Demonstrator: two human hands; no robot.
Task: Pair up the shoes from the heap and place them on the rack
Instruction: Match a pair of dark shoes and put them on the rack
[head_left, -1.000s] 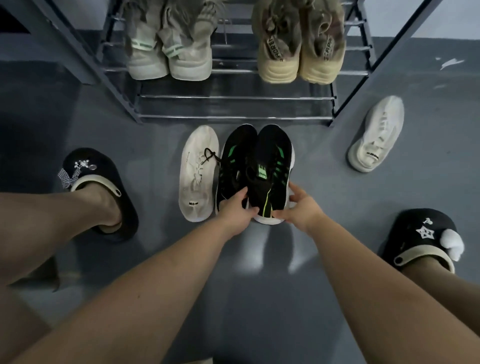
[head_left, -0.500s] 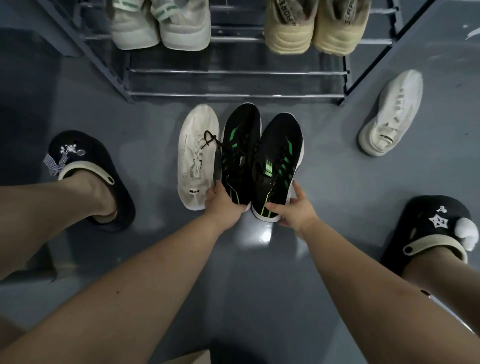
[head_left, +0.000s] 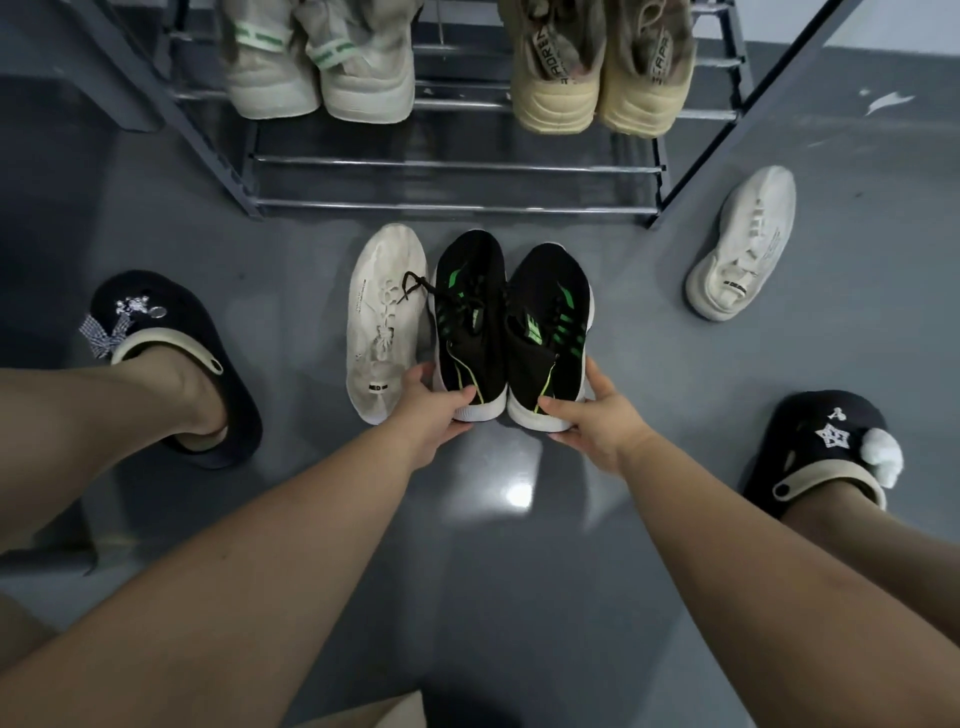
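Fingers of left hand (head_left: 426, 410) and right hand (head_left: 597, 421) clasp black sneakers' (head_left: 511, 332) heels, fingertips hidden underneath.

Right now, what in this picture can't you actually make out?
- Rack, head view: upper shelves cut off by the top edge.
- Beige pair and grey-green pair: toes cut off likewise.
- Black sneakers: heels partly covered by left hand and right hand.
- White shoe: tag print too small.
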